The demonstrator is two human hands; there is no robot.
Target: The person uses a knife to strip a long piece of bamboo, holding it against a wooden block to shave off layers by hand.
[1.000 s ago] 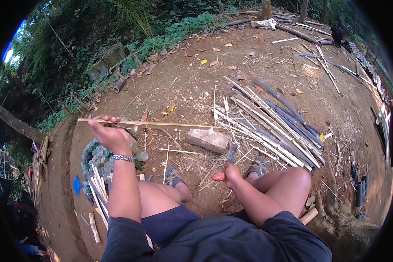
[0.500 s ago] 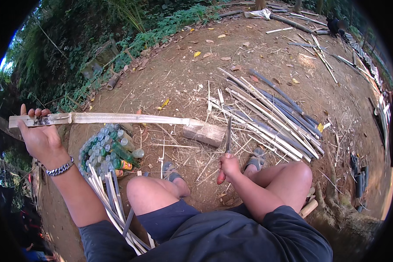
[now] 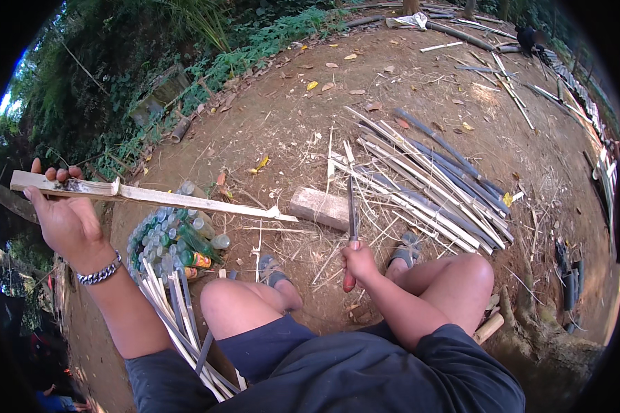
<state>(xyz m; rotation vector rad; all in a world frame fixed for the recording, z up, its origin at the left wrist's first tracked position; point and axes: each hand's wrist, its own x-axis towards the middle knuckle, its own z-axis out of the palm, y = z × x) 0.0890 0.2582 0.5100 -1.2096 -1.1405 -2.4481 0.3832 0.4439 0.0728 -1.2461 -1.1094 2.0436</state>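
A: Brown ground (image 3: pixel 275 124) spreads out in front of you, dotted with fallen leaves (image 3: pixel 260 164). What is the largest thing lying on it?

B: The long pile of pale and dark strips (image 3: pixel 434 199), slanting away beyond your right foot (image 3: pixel 404 253). You also have a narrower bundle of strips (image 3: pixel 173 303) beside your left leg, and a heap of clear and green bottles (image 3: pixel 198 242) just past that bundle.

A: And the bamboo strip (image 3: pixel 155 195)?

B: It's in your left grip (image 3: pixel 70 224), palm up, your thumb on its near edge and your fingers around the far one. It stretches above the bottles toward the wooden block (image 3: pixel 319 208). I can't tell whether its tip touches that block.

A: What about your other side?

B: Your right grip (image 3: pixel 359 261) is clenched around the reddish handle of a knife (image 3: pixel 353 210), its blade pointing away from you, just beside the block's right end.

A: Smallest of all?

B: The chain bracelet (image 3: pixel 98 270) on your left wrist.
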